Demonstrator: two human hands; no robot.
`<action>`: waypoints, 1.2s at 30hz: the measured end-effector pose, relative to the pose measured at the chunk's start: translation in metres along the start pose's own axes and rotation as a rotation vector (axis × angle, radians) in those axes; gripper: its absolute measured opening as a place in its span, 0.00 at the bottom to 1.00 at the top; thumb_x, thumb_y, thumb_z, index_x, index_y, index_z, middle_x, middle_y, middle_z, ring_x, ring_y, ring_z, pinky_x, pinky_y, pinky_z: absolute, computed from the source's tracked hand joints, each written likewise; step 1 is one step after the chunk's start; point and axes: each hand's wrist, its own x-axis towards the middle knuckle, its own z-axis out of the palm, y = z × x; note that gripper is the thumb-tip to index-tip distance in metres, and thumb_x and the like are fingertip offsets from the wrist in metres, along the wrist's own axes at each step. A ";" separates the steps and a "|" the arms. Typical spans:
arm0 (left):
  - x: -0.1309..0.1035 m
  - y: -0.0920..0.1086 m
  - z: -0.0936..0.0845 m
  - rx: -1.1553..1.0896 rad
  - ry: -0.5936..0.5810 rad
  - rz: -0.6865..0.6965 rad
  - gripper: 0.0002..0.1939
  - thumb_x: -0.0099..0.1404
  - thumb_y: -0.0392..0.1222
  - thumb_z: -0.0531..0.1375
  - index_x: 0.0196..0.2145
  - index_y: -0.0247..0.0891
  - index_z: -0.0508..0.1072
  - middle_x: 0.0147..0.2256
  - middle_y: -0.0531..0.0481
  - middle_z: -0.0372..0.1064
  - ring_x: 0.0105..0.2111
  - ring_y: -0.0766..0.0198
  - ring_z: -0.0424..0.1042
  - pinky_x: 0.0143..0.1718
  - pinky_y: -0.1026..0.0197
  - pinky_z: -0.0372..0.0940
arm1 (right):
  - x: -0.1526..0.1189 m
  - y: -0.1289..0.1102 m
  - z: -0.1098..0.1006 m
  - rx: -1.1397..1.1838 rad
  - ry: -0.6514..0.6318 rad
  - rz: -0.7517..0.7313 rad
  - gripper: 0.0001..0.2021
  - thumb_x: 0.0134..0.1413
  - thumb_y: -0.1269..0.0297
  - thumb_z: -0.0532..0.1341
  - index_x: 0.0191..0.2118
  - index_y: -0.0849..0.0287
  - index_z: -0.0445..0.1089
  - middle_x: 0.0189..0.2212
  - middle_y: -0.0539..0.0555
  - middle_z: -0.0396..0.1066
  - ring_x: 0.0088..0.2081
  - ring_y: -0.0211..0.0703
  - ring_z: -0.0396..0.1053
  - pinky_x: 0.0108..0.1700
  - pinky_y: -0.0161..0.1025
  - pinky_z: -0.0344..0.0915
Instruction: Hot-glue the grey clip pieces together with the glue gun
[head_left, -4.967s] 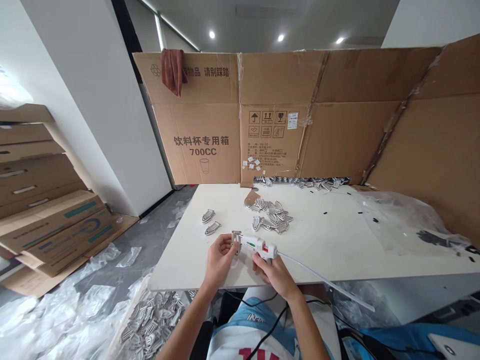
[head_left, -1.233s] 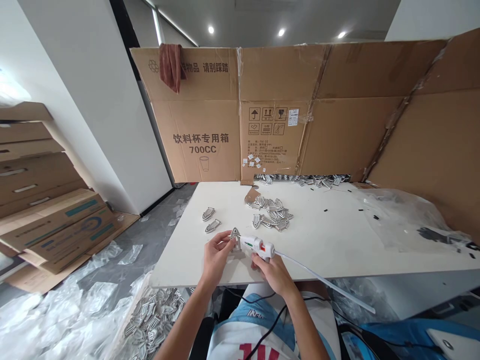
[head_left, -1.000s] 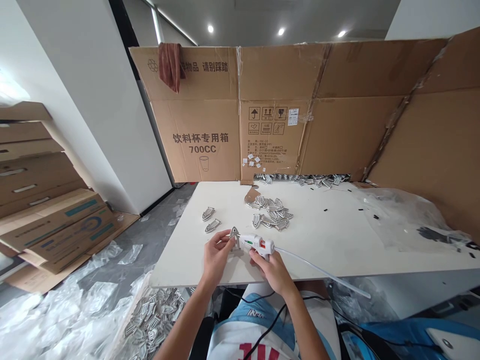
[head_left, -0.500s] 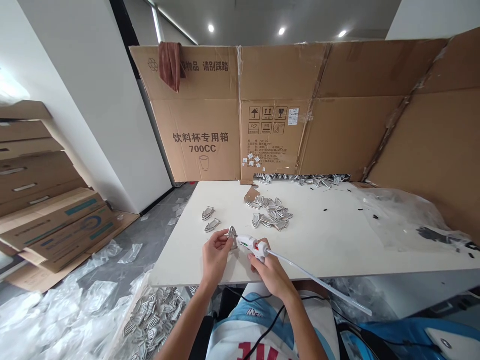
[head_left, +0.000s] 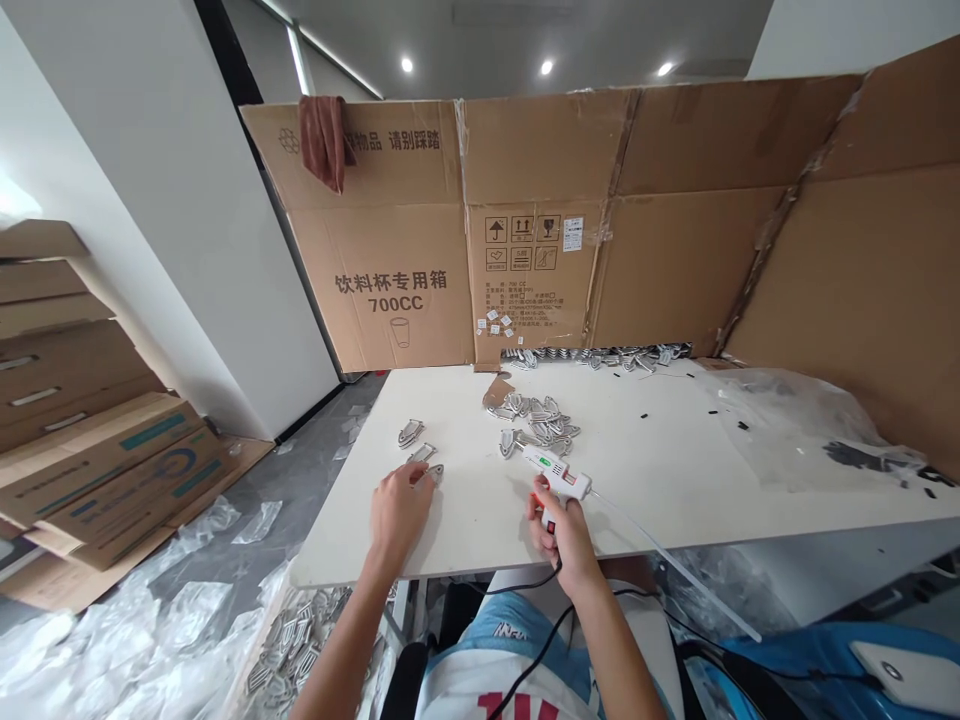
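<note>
My left hand [head_left: 402, 510] is low over the left part of the white table [head_left: 465, 535], its fingers closed on a small metal buckle [head_left: 436, 471]. Just beyond it lie two more buckles, one a loose metal piece [head_left: 410, 432] farther back. My right hand [head_left: 561, 530] grips a white glue gun [head_left: 553, 470] by its handle, nozzle pointing left. A long clear glue stick [head_left: 675, 565] trails from the gun's rear. In front of the nozzle sits a pile of metal buckles [head_left: 546, 420].
Tall cardboard panels [head_left: 540, 150] stand along the table's back and right. Clear plastic [head_left: 802, 420] lies at the right with black bits nearby. Below the left edge, a box holds many metal pieces [head_left: 292, 640]. A black cable runs across my lap.
My left hand has moved left and away from the glue gun with the buckle, toward the other buckles. My right hand has shifted right, and the gun now tilts differently. The head view has shifted slightly.
</note>
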 end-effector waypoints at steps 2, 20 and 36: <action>-0.003 0.005 0.003 0.135 0.087 0.132 0.09 0.65 0.42 0.66 0.42 0.45 0.84 0.42 0.40 0.83 0.48 0.39 0.77 0.52 0.46 0.64 | 0.002 0.000 0.002 0.070 0.054 -0.032 0.29 0.50 0.41 0.76 0.44 0.53 0.65 0.28 0.44 0.70 0.15 0.26 0.50 0.16 0.28 0.41; 0.070 0.074 0.120 0.238 -0.596 0.451 0.32 0.67 0.40 0.67 0.67 0.41 0.70 0.60 0.38 0.76 0.59 0.41 0.73 0.61 0.42 0.65 | 0.009 0.005 0.010 0.215 0.254 -0.142 0.28 0.45 0.49 0.77 0.45 0.50 0.63 0.27 0.42 0.69 0.16 0.28 0.53 0.16 0.26 0.49; -0.027 0.036 0.043 -0.708 -0.181 -0.134 0.24 0.64 0.60 0.71 0.48 0.38 0.83 0.41 0.42 0.81 0.43 0.52 0.80 0.45 0.55 0.73 | -0.003 0.014 0.007 -0.244 -0.070 -0.143 0.26 0.59 0.38 0.70 0.47 0.57 0.70 0.26 0.45 0.66 0.19 0.29 0.50 0.19 0.30 0.46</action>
